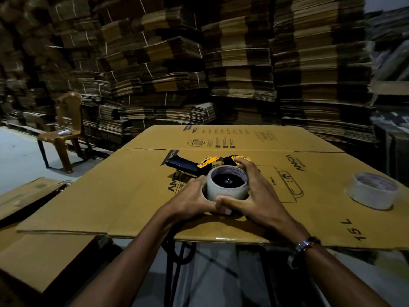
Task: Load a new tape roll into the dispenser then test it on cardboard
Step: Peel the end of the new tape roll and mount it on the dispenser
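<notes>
A yellow and black tape dispenser (199,164) lies on its side on a flattened cardboard box (124,196). A clear tape roll (228,187) sits on the dispenser's hub, whose black centre and screw show through the core. My left hand (194,200) grips the roll's left side, thumb at its front. My right hand (256,191) curls round the right side, fingers reaching the yellow head, thumb at the front. A second tape roll (374,190) lies flat at the right of the cardboard.
The cardboard overhangs a dark metal table frame (177,262). Another flat box (33,251) lies lower left. A brown plastic chair (64,134) stands at the left. Tall stacks of bundled cardboard (221,63) fill the background.
</notes>
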A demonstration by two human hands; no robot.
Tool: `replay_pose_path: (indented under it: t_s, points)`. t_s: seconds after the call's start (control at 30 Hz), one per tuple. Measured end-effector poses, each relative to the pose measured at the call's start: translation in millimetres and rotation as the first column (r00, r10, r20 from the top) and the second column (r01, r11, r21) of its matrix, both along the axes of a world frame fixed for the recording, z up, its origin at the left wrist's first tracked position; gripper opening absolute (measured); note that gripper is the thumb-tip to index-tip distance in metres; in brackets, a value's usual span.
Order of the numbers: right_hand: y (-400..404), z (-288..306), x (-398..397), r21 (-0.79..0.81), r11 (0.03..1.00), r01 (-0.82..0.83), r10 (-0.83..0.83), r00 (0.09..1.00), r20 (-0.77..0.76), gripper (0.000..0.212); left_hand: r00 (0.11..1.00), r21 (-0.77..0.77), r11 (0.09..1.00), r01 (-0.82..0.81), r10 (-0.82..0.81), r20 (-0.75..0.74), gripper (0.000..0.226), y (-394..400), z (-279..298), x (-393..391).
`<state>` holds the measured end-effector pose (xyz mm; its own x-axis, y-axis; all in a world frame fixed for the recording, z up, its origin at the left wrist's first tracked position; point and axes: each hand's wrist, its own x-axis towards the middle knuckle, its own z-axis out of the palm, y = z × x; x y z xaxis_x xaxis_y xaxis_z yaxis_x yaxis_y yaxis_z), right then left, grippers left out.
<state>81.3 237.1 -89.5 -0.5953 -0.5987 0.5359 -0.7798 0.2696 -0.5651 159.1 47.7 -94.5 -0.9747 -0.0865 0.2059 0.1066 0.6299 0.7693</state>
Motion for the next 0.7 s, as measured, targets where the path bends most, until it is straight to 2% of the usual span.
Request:
replay_pose_path:
  t_s: [0.4,0.6,0.7]
  points:
    - [-2.3,-2.9,3.3,-0.006,0.999,0.033,-0.033,0.998,0.058,0.101,0.994,-0.21,0.977,-0.034,0.054,0.093,0.115,-6.0,-0.4,-2.8]
    - [-0.4,-2.0,2.0,0.061,0.997,0.043,-0.045,0.999,0.029,0.106,0.995,-0.199,0.979,-0.035,0.052,0.081,0.114,-4.3,-0.5,-1.0]
    - [-5.2,-4.0,3.5,0.089,0.995,0.043,-0.04,0.999,-0.034,0.108,0.996,-0.203,0.978,-0.053,0.067,0.066,0.113,1.1,2.6,2.4]
